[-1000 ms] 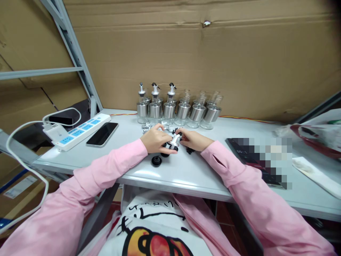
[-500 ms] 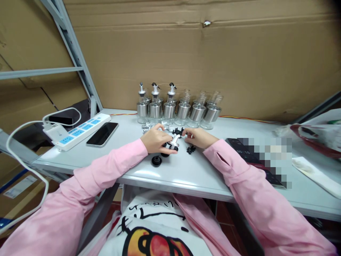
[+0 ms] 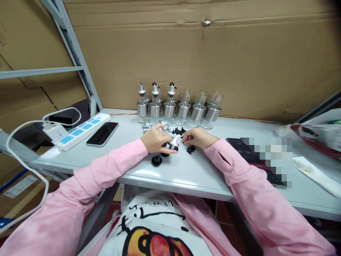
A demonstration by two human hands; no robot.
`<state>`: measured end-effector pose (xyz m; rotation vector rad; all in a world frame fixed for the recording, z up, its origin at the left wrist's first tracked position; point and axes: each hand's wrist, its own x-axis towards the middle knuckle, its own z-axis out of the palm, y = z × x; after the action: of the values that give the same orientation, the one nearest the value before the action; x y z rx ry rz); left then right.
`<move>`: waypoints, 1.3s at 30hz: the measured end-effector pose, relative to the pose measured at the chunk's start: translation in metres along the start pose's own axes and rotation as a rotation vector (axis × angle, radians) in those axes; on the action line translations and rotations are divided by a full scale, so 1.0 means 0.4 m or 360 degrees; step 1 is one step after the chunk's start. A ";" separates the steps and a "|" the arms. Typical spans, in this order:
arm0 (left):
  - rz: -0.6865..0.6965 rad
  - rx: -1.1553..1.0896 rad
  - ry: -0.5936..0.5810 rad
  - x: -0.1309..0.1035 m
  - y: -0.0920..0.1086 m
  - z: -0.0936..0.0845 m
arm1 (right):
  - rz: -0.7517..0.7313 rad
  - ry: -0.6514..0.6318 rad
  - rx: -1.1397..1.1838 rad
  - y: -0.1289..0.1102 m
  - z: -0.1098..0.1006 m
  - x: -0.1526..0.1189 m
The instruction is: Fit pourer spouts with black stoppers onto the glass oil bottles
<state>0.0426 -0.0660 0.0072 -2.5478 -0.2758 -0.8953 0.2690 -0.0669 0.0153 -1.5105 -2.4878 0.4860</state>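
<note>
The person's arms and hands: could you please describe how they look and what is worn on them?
Both arms wear long, loose pink sleeves, creased and reaching the wrists. The right cuff has a short open slit. The left hand and right hand are bare, without gloves.

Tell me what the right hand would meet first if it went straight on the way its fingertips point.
From the right hand, most likely the silver, plastic-looking pourer with a curved spout and black fittings, held in the left hand. Depth is unclear, so the hand might pass above it.
</note>
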 end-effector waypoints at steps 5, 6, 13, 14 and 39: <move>0.0007 -0.0002 0.0013 0.000 0.000 0.001 | 0.0124 0.0101 -0.0251 0.000 -0.001 0.000; 0.0005 -0.0006 0.0007 0.000 -0.001 0.001 | 0.0152 0.0120 -0.0299 0.003 -0.002 -0.001; -0.0032 -0.0050 -0.0057 0.000 -0.001 -0.002 | 0.0079 0.0165 -0.0207 0.006 0.000 0.000; -0.0046 -0.0054 -0.0079 0.000 0.000 -0.001 | 0.0065 0.0154 -0.0173 0.004 0.004 0.001; -0.0099 -0.0102 -0.0114 0.002 -0.001 -0.001 | -0.0207 0.0178 0.1570 -0.071 -0.020 -0.023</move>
<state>0.0428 -0.0657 0.0080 -2.6471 -0.3551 -0.8490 0.2525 -0.0857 0.0335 -0.9155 -1.7501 1.2960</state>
